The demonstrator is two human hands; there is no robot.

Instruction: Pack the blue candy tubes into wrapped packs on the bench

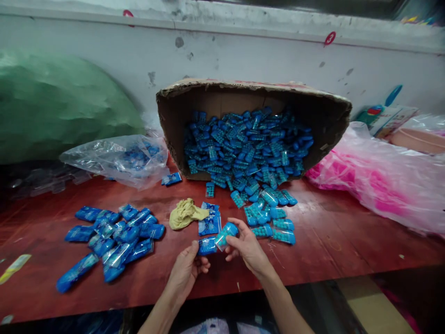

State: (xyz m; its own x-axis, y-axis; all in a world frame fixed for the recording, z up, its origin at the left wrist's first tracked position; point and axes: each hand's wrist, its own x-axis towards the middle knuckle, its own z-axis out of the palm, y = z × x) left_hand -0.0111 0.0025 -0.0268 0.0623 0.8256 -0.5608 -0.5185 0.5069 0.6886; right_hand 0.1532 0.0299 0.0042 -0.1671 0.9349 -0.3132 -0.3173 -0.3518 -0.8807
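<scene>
Over the red table [330, 241], the left hand [186, 273] is pinching a blue packet [207, 246]; the right hand [246, 248] is gripping a clear capsule [225, 234], with a tipped cardboard box [323, 116] lying at twelve o'clock.

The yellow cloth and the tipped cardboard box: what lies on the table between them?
In the head view, between the yellow cloth and the cardboard box lie a few loose blue packets on the bare red table.
</scene>
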